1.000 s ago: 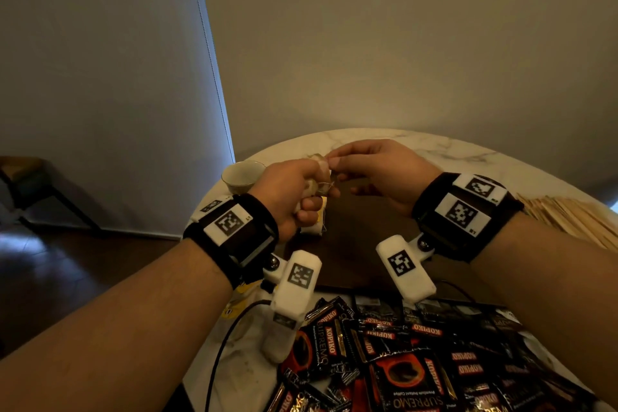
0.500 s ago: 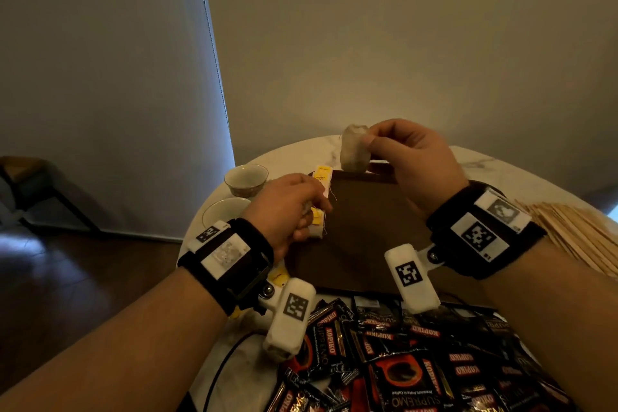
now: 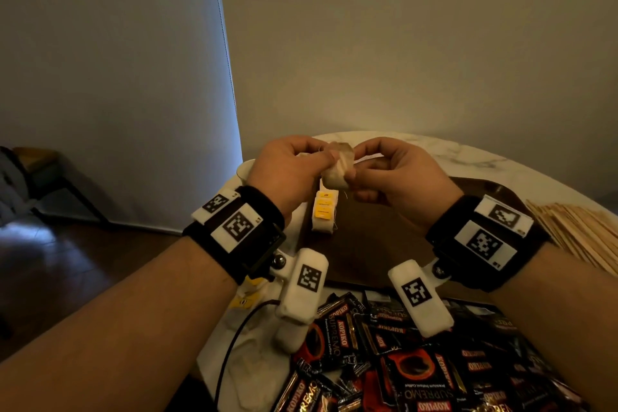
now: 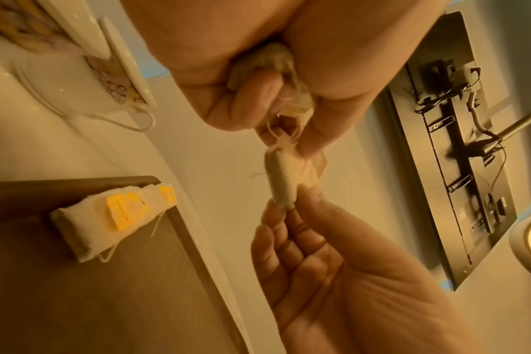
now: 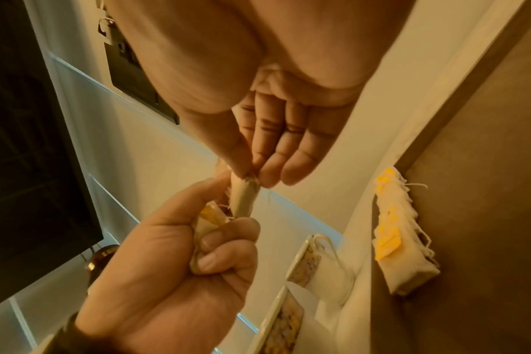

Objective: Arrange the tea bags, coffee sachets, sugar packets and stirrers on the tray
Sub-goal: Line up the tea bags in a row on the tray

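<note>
Both hands are raised above the far left corner of the brown tray (image 3: 378,244). My left hand (image 3: 294,170) grips a bunch of tea bags (image 4: 267,62) in its curled fingers. My right hand (image 3: 378,174) pinches one pale tea bag (image 3: 339,165) by its end, between thumb and forefinger, and this bag (image 4: 281,178) is still joined by strings to the bunch. A row of tea bags with yellow tags (image 3: 324,211) lies along the tray's left edge. Black coffee sachets (image 3: 418,361) are heaped near me. Wooden stirrers (image 3: 578,231) lie at the right.
A white cup and saucers (image 4: 85,59) stand on the marble table (image 3: 434,150) left of the tray, mostly hidden behind my left hand in the head view. A black cable (image 3: 234,344) runs over the table's near left edge. A wall is close behind.
My right hand, which held a tea bag up over the tray's far edge, has come back to the left hand. Both hands are now higher, with the bag between them.
</note>
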Motion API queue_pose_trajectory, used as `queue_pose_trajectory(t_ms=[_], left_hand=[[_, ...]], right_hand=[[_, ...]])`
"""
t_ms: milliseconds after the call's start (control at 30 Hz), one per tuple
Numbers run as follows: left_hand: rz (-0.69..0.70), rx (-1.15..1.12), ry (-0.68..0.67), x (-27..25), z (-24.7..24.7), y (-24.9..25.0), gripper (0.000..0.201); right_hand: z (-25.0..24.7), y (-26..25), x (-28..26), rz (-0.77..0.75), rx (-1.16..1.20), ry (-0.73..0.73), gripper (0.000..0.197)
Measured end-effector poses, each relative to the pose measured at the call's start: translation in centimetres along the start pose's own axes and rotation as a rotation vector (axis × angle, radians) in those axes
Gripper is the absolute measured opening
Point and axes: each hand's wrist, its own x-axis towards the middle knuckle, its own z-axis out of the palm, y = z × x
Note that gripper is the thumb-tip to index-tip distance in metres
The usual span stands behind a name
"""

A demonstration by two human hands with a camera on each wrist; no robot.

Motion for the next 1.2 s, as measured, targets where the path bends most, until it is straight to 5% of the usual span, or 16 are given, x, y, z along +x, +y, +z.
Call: queue_pose_trajectory(t_ms=[233,367,933,1200], left_hand=[[-0.103,-0.108,0.073,0.0,-1.3,-0.4,0.010],[-0.121,-0.121,0.063,0.0,-1.9,-0.3,0.009],[-0.228,-0.231,0.016,-0.8,-1.3,-0.8,0.004],[-0.503,-0.565,-0.162,-2.3,0.1,-1.8,0.037]], right_hand=[[0.7,3.6,1.2,0.466,-0.167,-0.058,0.018],[1.4,4.9,1.8,0.600,-0.217,-0.089,0.018],[1.5,5.3,1.8,0.684,-0.120,-0.086,0.015],[-0.5,2.8,0.8,0.428,-0.019,-0.042,0.012]])
